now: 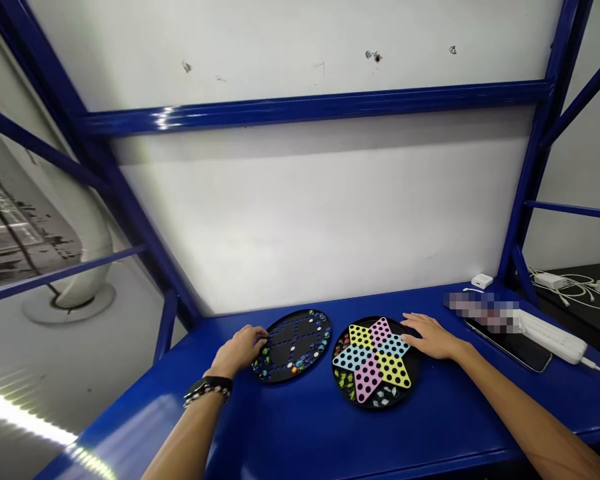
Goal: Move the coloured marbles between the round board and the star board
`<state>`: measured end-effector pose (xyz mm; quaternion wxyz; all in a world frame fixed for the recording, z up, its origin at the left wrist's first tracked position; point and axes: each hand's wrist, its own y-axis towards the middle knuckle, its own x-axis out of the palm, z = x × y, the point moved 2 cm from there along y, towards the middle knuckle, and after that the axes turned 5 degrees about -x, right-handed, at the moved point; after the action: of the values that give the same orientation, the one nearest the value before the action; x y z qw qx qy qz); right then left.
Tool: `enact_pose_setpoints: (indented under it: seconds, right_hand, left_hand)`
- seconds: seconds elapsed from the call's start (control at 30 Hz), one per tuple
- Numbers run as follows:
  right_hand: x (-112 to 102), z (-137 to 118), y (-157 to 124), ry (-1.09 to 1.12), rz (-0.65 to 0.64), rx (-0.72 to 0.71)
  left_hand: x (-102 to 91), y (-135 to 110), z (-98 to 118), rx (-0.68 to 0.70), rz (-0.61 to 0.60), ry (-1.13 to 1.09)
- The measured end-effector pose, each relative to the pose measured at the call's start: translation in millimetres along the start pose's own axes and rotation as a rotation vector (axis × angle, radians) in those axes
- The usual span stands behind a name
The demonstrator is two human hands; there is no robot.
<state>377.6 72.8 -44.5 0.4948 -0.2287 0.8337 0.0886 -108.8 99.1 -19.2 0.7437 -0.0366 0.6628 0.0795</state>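
Note:
Two round black trays lie side by side on a blue tabletop. My left hand [239, 351] is at the left rim of the left tray [280, 347], fingers curled in near green marbles [265, 365]; what they hold, if anything, is hidden. Along that tray's right rim run blue marbles [323, 341]. The right tray [413, 383] bears a Chinese checkers star board [375, 357] in pink, yellow and light blue, with dark holes. My right hand [433, 335] rests open, fingers apart, over its upper right edge. Yellow-green marbles [347, 381], clear marbles [386, 396] and reddish marbles [343, 345] lie around the star.
To the right on the blue table [290, 433] are a phone [513, 347], a white power strip [553, 337] and a small white box [482, 281]. White cables [587, 288] lie on a dark surface beyond. A blue metal frame [320, 105] stands before a white wall.

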Motion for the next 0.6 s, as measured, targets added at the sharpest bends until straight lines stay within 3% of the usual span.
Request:
enact_pose_setpoints:
  seconds: [0.1,0.17,0.27,0.33,0.43,0.5,0.6]
  right_hand:
    - [-1,0,1,0.001,0.000,0.000]
    - [-1,0,0,0.005,-0.001,0.003]
    - [-2,0,0,0.009,0.003,0.001]
    - [-1,0,0,0.009,0.004,-0.002]
    - [0,2,1,-0.002,0.010,-0.005]
    - [1,4,3,-0.012,0.016,-0.010]
    - [2,5,4,-0.015,0.019,-0.014]
  left_hand:
    - [-9.2,1,8,-0.013,0.020,-0.029]
    - [-17.2,-9,28,0.031,0.088,-0.114]
    - [-22.5,-46,85,0.205,0.147,-0.317]
    - [-18.4,-83,132,0.351,0.105,-0.459]
    - [-3.5,-136,188,0.549,-0.006,-0.501]
    - [6.8,-158,209,0.696,-0.035,-0.430]
    - [15.0,-166,216,0.792,-0.032,-0.385]
